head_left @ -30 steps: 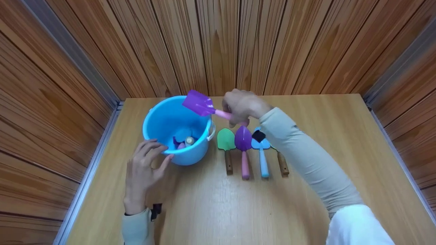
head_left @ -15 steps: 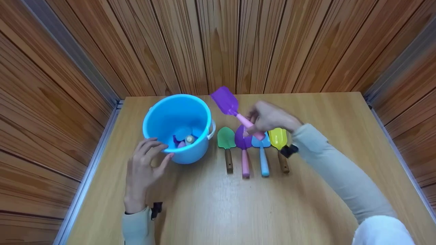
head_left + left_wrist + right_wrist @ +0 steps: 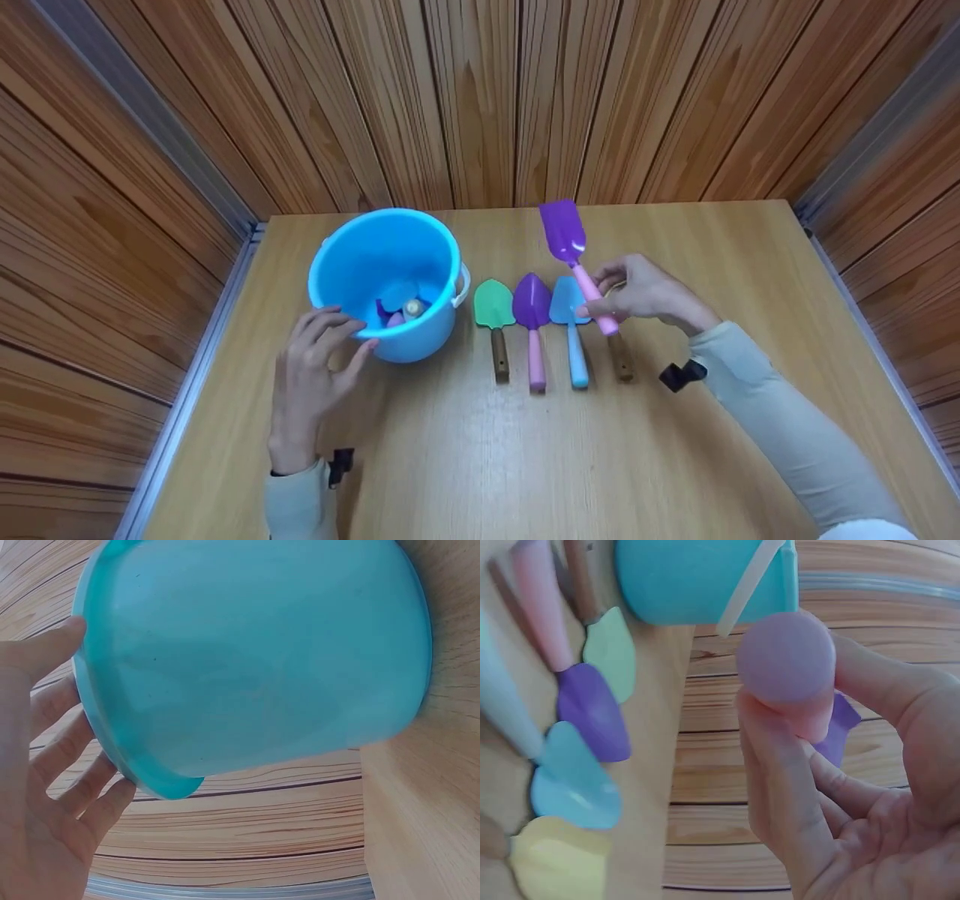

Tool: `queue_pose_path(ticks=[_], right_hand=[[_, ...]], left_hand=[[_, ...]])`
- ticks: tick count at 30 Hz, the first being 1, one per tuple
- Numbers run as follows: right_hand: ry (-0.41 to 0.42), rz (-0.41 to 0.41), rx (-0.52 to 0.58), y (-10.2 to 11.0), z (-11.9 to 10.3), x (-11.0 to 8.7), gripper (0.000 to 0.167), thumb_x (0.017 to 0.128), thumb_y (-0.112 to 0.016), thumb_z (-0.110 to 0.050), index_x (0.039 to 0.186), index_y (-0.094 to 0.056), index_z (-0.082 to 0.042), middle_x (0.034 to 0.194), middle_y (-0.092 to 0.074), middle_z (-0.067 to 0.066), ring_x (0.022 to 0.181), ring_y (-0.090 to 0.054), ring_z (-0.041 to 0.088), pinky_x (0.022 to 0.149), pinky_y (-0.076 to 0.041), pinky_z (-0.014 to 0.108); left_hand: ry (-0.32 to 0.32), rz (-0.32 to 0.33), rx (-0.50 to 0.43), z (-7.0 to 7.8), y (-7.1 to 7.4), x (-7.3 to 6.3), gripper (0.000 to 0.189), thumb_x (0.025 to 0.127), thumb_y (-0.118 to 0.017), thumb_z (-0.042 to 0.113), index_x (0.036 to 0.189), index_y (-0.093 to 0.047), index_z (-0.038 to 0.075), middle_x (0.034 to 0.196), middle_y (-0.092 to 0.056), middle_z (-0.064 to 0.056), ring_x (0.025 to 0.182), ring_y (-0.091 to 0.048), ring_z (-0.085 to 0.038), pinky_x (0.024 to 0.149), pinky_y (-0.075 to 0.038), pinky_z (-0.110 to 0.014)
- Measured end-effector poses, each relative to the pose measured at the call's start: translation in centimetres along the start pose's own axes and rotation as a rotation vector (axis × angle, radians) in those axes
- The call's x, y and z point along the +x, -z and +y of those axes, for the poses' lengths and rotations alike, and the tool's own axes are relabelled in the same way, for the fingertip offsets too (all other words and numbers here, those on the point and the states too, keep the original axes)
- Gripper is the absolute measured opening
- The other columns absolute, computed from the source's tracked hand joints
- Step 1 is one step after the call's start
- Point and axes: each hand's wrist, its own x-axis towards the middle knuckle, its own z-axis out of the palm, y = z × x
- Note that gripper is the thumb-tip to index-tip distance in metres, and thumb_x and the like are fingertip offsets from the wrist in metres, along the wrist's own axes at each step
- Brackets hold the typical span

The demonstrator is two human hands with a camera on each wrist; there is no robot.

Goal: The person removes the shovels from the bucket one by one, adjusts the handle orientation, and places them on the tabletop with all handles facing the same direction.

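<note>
Well, bucket point(image 3: 386, 259), wooden table point(image 3: 480, 465), plank walls point(image 3: 480, 105).

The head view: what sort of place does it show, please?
Probably a small work booth or recording station: a wood-toned tabletop stands before wood-plank panels that close it in at the back and both sides, with metal strips along its side edges.

The right hand point(image 3: 649, 291) has carried the pink-handled shovel point(image 3: 581, 274) rightward, away from the blue bucket point(image 3: 420, 343) to near the yellow trowel point(image 3: 562, 859). The shovel's purple blade point(image 3: 564, 229), earlier angled left, now points toward the back wall point(image 3: 487, 105).
</note>
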Motion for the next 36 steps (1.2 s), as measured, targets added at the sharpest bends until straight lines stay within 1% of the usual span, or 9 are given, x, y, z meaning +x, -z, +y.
queue_pose_path(ticks=[3,7,12,17,19,24,28,34,36], right_hand=[[-0.008,0.010,0.022,0.2,1.3,-0.4,0.067,0.084,-0.093,-0.040,0.132,-0.068,-0.003,0.119,-0.066,0.016,0.101,-0.064,0.027,0.080,-0.063,0.033],[-0.018,0.015,0.026,0.7,2.7,-0.8,0.067,0.085,-0.092,-0.039,0.134,-0.066,-0.002,0.120,-0.066,0.016,0.103,-0.064,0.027,0.079,-0.063,0.032],[-0.042,0.016,0.031,1.3,4.2,-1.3,0.063,0.087,-0.091,-0.036,0.132,-0.066,0.000,0.120,-0.065,0.015,0.102,-0.064,0.025,0.080,-0.064,0.032],[-0.070,0.024,0.065,1.6,5.8,-1.9,0.067,0.088,-0.090,-0.034,0.136,-0.062,0.003,0.123,-0.064,0.017,0.101,-0.067,0.024,0.081,-0.065,0.033],[-0.079,0.031,0.077,1.7,6.4,-2.1,0.069,0.089,-0.089,-0.035,0.138,-0.060,0.004,0.124,-0.063,0.018,0.101,-0.067,0.024,0.082,-0.065,0.033],[-0.103,0.061,0.076,1.5,8.1,-2.5,0.073,0.086,-0.091,-0.041,0.135,-0.061,0.004,0.120,-0.063,0.017,0.100,-0.066,0.026,0.084,-0.064,0.035],[-0.131,0.085,0.055,1.1,9.5,-2.7,0.077,0.082,-0.092,-0.048,0.131,-0.063,0.003,0.115,-0.065,0.015,0.097,-0.064,0.025,0.085,-0.061,0.037],[-0.183,0.098,0.080,0.5,11.6,-2.7,0.081,0.083,-0.092,-0.047,0.134,-0.059,0.006,0.114,-0.065,0.014,0.095,-0.065,0.022,0.085,-0.062,0.036],[-0.195,0.104,0.079,0.2,12.3,-2.8,0.081,0.083,-0.092,-0.048,0.133,-0.059,0.006,0.113,-0.065,0.014,0.094,-0.064,0.022,0.083,-0.061,0.035]], left_hand=[[0.001,-0.005,0.011,0.0,0.0,0.0,0.029,0.090,-0.088,0.030,0.115,-0.083,0.014,0.116,-0.079,-0.004,0.128,-0.066,-0.026,0.105,-0.058,-0.056],[-0.002,-0.011,0.021,0.1,0.0,0.0,0.030,0.092,-0.087,0.031,0.115,-0.083,0.013,0.115,-0.079,-0.005,0.129,-0.065,-0.025,0.107,-0.058,-0.055],[-0.007,-0.002,0.014,0.2,-0.2,0.0,0.029,0.089,-0.090,0.027,0.114,-0.083,0.012,0.114,-0.079,-0.006,0.128,-0.065,-0.030,0.105,-0.058,-0.059],[-0.014,0.001,0.022,0.2,-0.3,-0.1,0.030,0.088,-0.091,0.024,0.112,-0.083,0.009,0.114,-0.079,-0.009,0.129,-0.064,-0.033,0.107,-0.056,-0.061],[-0.012,0.004,0.020,0.2,-0.2,-0.1,0.030,0.088,-0.091,0.024,0.113,-0.083,0.010,0.114,-0.079,-0.008,0.130,-0.064,-0.032,0.107,-0.056,-0.059],[-0.008,-0.003,0.026,0.2,-0.1,0.0,0.029,0.091,-0.088,0.029,0.115,-0.083,0.012,0.116,-0.078,-0.008,0.130,-0.064,-0.027,0.107,-0.057,-0.056],[-0.007,-0.002,0.020,0.1,-0.2,0.0,0.030,0.091,-0.088,0.029,0.115,-0.083,0.013,0.116,-0.078,-0.008,0.129,-0.064,-0.028,0.106,-0.057,-0.058],[-0.018,0.003,0.012,0.1,-0.1,-0.1,0.029,0.090,-0.089,0.026,0.114,-0.083,0.011,0.116,-0.078,-0.008,0.130,-0.065,-0.028,0.107,-0.057,-0.057],[-0.017,0.003,0.014,0.1,-0.1,-0.1,0.029,0.090,-0.089,0.027,0.114,-0.083,0.012,0.116,-0.078,-0.007,0.130,-0.065,-0.028,0.107,-0.057,-0.056]])
